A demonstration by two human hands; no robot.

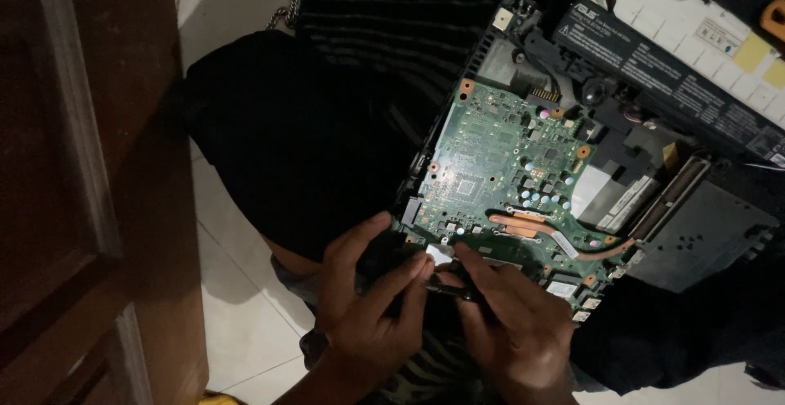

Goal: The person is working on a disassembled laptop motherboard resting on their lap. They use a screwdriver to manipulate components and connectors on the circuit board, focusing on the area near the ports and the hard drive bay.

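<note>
An opened laptop (703, 233) lies across my lap with its green motherboard (491, 168) exposed. A copper heat pipe (531, 227) runs along the board's near edge. My left hand (368, 290) grips a black part, probably the cooling fan (384, 259), at the board's near left corner. My right hand (511, 323) is closed on a thin dark tool (448, 289) whose tip rests by that same corner. Both hands touch each other over the part. The tool's tip is hidden by my fingers.
A long black battery (670, 70) sits at the far edge of the laptop. A dark wooden cabinet door (74, 192) stands at the left. White tiled floor (237, 307) shows beside my black-clothed leg (294, 143). A metal chain (286, 0) hangs at the top.
</note>
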